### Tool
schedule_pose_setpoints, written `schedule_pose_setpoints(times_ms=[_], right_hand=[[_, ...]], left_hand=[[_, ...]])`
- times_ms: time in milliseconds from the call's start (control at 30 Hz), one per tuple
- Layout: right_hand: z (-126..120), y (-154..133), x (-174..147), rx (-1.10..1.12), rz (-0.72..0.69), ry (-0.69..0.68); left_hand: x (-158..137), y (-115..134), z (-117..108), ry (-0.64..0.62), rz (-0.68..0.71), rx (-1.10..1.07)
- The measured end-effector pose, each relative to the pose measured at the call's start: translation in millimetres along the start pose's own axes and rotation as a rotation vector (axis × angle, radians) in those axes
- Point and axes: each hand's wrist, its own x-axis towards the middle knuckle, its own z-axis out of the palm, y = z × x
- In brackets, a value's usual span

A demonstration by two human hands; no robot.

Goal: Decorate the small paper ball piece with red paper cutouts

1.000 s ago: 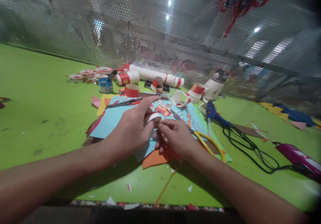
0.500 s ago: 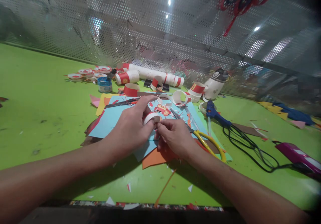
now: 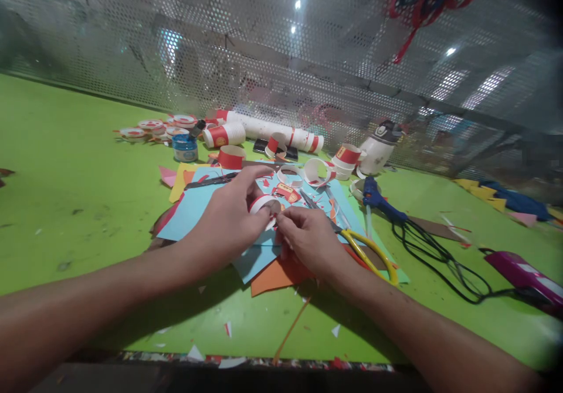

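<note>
A short cut piece of a red and white paper cup (image 3: 263, 203) is gripped in my left hand (image 3: 231, 214), thumb on its near side and fingers behind. My right hand (image 3: 310, 234) pinches at the cup piece's right edge; what lies between its fingertips is too small to make out. Both hands are over light blue paper sheets (image 3: 187, 214) strewn with red and white scraps. Yellow-handled scissors (image 3: 369, 252) lie beside my right hand, blades pointing away. A dark pair of scissors or similar tool (image 3: 210, 182) rests behind my left hand.
A blue glue gun (image 3: 382, 202) with a black cable lies to the right, near a magenta device (image 3: 525, 273). Behind stand cut cup rings (image 3: 319, 172), a blue jar (image 3: 185, 148), stacked cups (image 3: 268, 128) and a white jug (image 3: 379, 149). A perforated metal screen (image 3: 264, 58) backs the green table (image 3: 88, 205).
The cup piece has tilted slightly, showing more of its inside. Both hands keep nearly the same place, the right one still pinching at its edge.
</note>
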Motion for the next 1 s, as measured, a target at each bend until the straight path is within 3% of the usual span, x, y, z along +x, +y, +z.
schedule_pose_setpoints(times_ms=[167,700,1000], right_hand=[[-0.4,-1.4,-1.5,-0.053,-0.012,0.006],[0.2,0.3,-0.1,-0.152,-0.082,0.047],[5.5,-0.3,0.7,-0.149,-0.032,0.096]], left_hand=[[6.0,-0.6,-0.8,-0.009,-0.168,-0.087],[0.8,-0.2,1.0,-0.019,-0.119,-0.113],[-2.1,-4.3,4.7,0.0,-0.075,-0.043]])
